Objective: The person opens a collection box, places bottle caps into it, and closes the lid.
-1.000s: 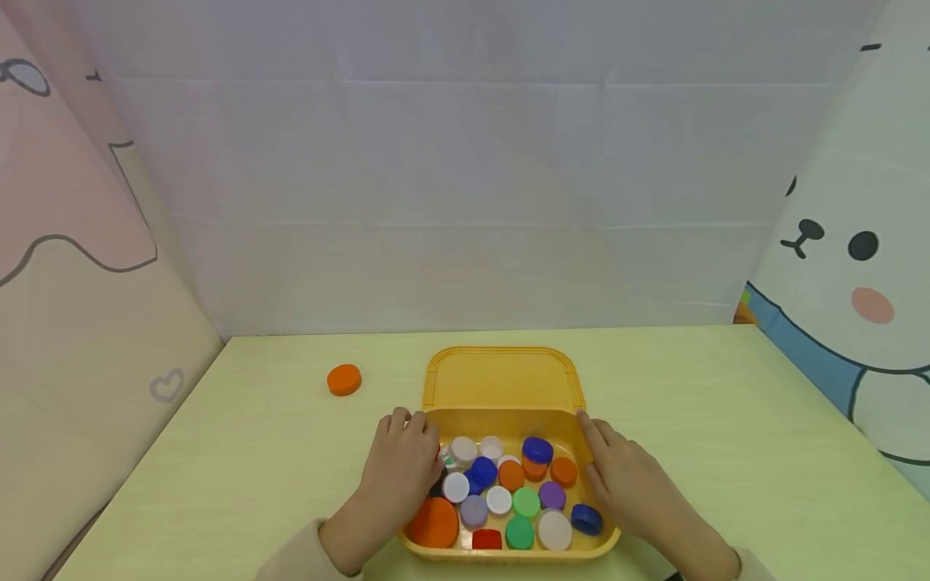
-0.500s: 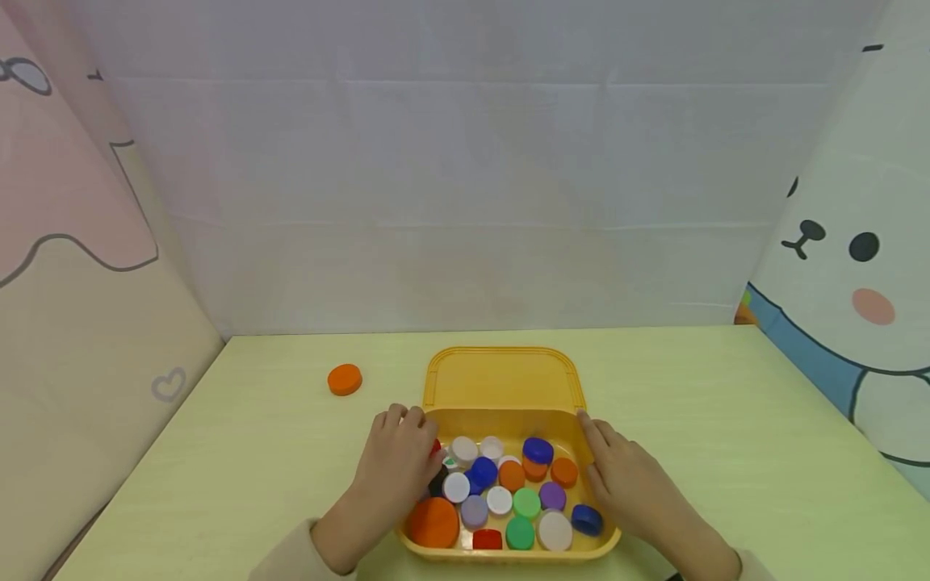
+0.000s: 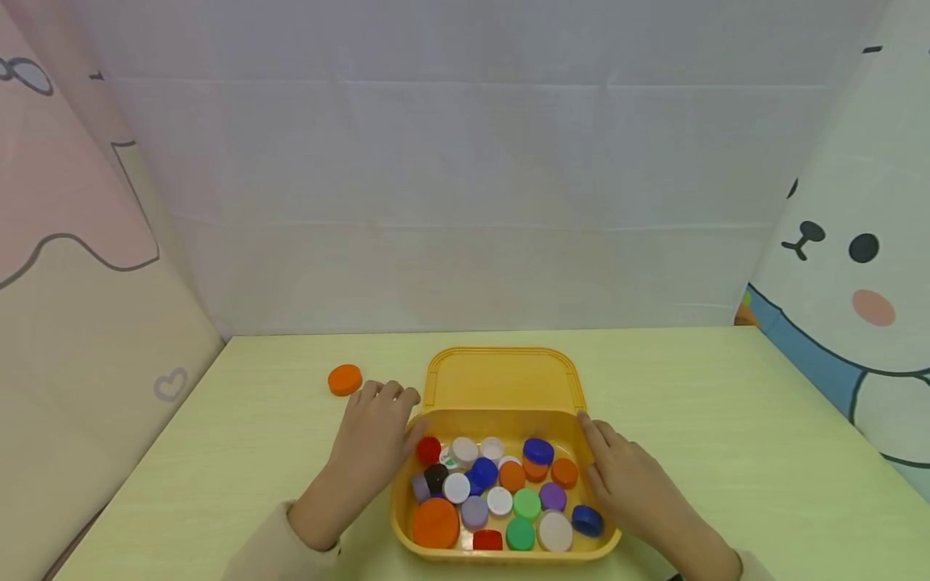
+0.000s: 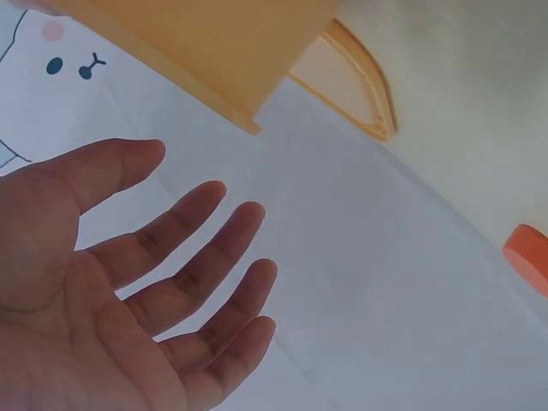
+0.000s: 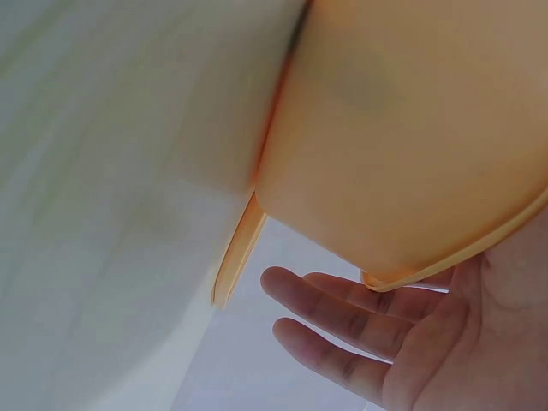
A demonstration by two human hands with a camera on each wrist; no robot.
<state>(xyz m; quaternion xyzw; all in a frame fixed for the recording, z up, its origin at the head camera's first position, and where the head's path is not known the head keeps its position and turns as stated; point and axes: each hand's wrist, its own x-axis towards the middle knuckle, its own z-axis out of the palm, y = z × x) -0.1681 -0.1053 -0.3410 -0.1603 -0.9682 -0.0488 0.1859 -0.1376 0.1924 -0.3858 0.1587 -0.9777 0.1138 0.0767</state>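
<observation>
A yellow plastic box (image 3: 508, 557) full of bottle caps, white, blue, green, orange, red and purple, lies before me in the head view. My left hand (image 3: 370, 436) hovers by its left rim, fingers spread and holding nothing; the left wrist view shows the bare palm (image 4: 120, 325). Just beyond those fingertips an orange bottle cap (image 3: 345, 379) lies on the table. My right hand (image 3: 632, 484) rests on the box's right rim, index finger along it and thumb over the edge. In the right wrist view, its other fingers (image 5: 342, 317) extend loosely below the rim.
The yellow lid (image 3: 501, 378) lies flat against the box's far side. A pale green table (image 3: 712, 436) spreads around it, with a white cloth wall (image 3: 465, 202) behind and printed cloths at both sides.
My left hand has lifted off the box's left rim and moved forward and left towards the orange cap, uncovering a red and a black cap. My right hand has stayed put.
</observation>
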